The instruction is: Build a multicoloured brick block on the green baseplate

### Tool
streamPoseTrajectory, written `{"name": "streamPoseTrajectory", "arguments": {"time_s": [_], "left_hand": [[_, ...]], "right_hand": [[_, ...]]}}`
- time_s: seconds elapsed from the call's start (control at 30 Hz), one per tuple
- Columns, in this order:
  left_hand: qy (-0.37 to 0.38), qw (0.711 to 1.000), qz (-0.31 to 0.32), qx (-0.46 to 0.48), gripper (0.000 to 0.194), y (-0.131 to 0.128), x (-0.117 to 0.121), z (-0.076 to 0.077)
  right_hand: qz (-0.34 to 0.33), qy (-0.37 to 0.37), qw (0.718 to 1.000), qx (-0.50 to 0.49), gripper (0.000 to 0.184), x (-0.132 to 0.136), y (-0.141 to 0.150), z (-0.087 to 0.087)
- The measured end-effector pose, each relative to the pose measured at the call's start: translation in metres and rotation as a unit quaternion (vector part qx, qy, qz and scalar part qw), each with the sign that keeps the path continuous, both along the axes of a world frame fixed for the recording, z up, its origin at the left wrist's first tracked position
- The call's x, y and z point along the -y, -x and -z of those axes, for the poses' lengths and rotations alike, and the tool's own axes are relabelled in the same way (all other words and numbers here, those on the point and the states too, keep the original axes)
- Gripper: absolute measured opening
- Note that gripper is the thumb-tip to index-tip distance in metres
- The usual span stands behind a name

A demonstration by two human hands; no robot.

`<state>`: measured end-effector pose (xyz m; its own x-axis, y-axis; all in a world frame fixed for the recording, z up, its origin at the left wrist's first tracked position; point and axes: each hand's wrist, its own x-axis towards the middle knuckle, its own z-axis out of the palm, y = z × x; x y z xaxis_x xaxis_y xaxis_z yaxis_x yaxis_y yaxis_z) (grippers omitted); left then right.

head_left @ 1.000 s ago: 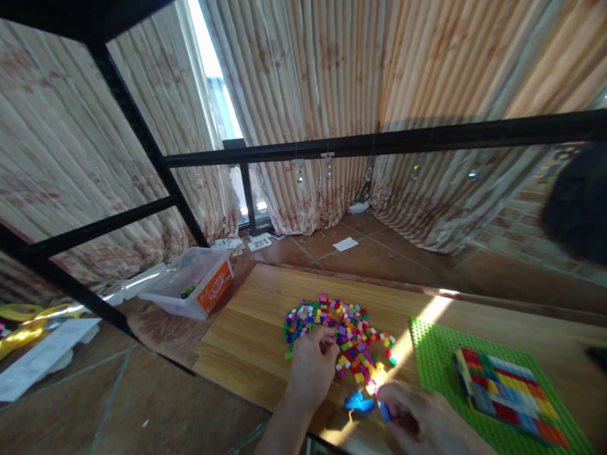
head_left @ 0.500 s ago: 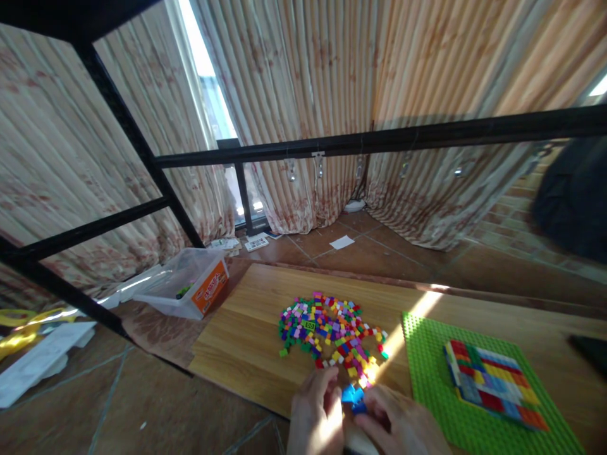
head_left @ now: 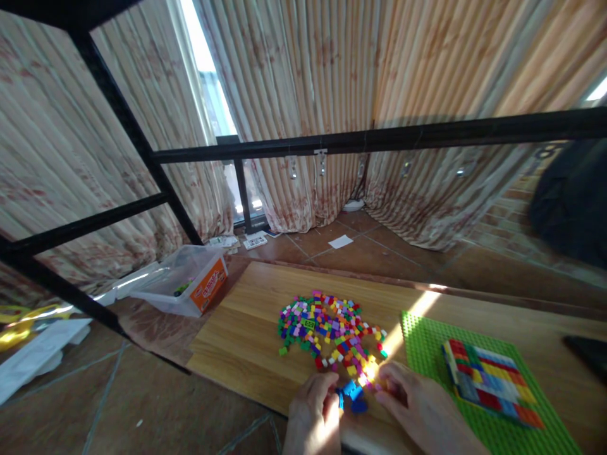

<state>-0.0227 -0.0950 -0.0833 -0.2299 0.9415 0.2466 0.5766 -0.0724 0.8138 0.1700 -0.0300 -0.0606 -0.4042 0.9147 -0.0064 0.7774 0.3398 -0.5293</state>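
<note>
Blue bricks (head_left: 351,390) lie near the table edge (head_left: 237,381).

Patterned, pleated curtains (head_left: 327,76) fill most of my feed, with a black metal frame (head_left: 403,138) crossing in front of them. Down on the brown tiled floor (head_left: 156,404) I can pick out a white sheet of paper (head_left: 341,241). Left of the wooden tabletop (head_left: 237,316) I have a translucent plastic bin (head_left: 164,302) with an orange label (head_left: 208,285). At my far right, a dark, bulky object (head_left: 571,196) stands before brickwork (head_left: 512,212); I can't identify it.
</note>
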Motion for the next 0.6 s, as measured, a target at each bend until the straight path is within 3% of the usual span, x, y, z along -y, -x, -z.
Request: {"name": "streamPoseTrajectory", "arguments": {"time_s": [0.27, 0.6], "left_hand": [[0.049, 0.998, 0.025, 0.005, 0.038, 0.003, -0.002, -0.007], [0.074, 0.996, 0.012, 0.045, 0.035, 0.01, -0.008, -0.024]], "right_hand": [[0.001, 0.014, 1.0, 0.011, 0.009, -0.013, 0.025, -0.009], [-0.014, -0.038, 0.996, -0.081, 0.008, -0.038, 0.048, -0.01]]}}
